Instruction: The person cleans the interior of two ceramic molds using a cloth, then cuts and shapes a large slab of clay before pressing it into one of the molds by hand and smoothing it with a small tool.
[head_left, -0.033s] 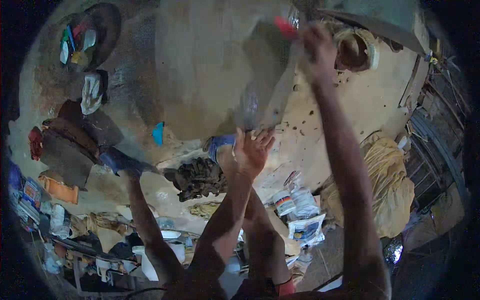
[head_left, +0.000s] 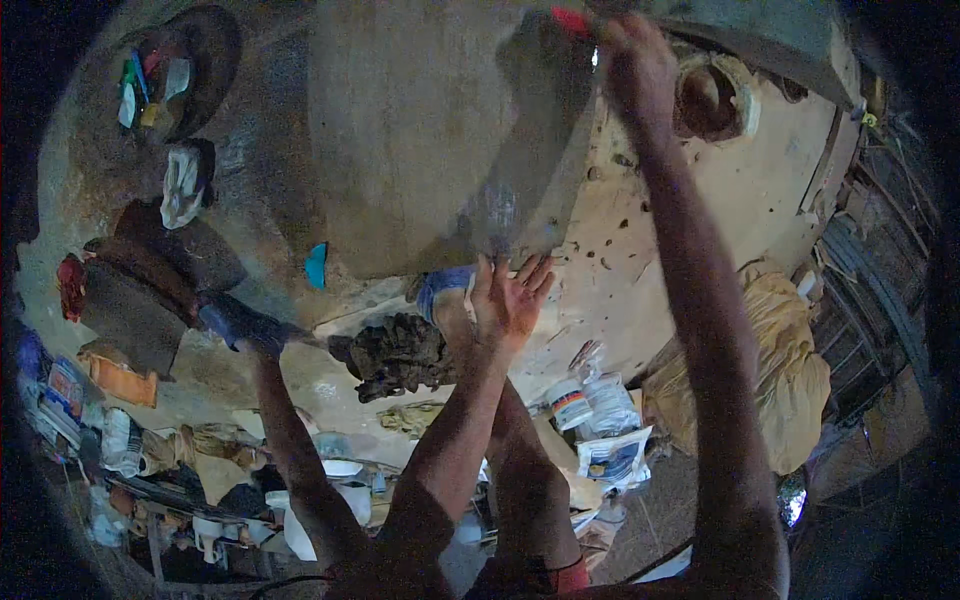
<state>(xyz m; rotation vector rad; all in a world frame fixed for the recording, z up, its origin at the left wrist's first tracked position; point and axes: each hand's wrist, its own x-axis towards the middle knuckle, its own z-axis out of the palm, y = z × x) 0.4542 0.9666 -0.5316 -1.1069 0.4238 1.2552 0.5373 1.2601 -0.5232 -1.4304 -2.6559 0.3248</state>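
My right hand (head_left: 643, 75) reaches far up at the upper right, its fingers closed round a red object (head_left: 570, 22), perhaps a tool's handle; a small bright spot shows beside the fingers. The rest of what it holds is hidden or out of view. Below it spreads a large flat grey-brown panel (head_left: 400, 150), with the arm's shadow across it. At the panel's near edge my left hand (head_left: 515, 305) is open, fingers spread and pointing away, with nothing in it. Whether its fingertips touch the edge I cannot tell. My feet are in blue shoes, one (head_left: 240, 325) at left.
A dark lumpy mass (head_left: 395, 355) lies beside my other blue shoe (head_left: 445, 285). A light blue scrap (head_left: 316, 265) sits left of the panel. A round pale container (head_left: 740, 100) stands at upper right, yellow cloth (head_left: 780, 370) at right, a white tub (head_left: 572, 408) near my knee.
My right hand has moved slightly farther away with the red object. My left hand has turned a little, its fingers staying spread near the panel's edge.
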